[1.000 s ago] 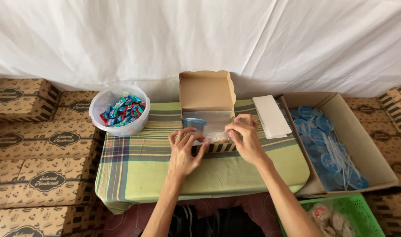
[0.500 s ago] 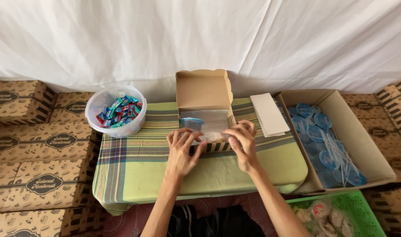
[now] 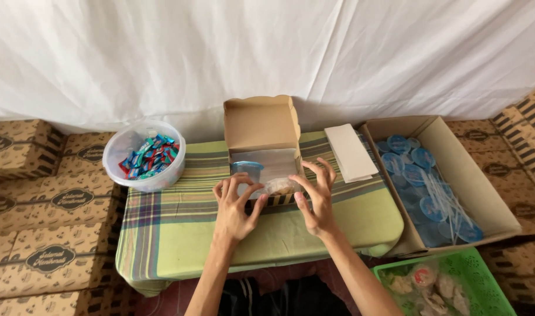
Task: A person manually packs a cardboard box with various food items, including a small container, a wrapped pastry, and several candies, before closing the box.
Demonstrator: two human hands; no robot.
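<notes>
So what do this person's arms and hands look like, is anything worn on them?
Nothing is worn. The left hand and right hand are bare: no gloves, rings, watch or bracelet visible. Both forearms are slim and uncovered right to the bottom edge of the view, so no sleeves show.

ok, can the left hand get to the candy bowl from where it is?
Probably yes. The left hand is at the front of the open box, and the candy bowl sits on its left, on the same cloth-covered table, with only bare cloth between them.
</notes>
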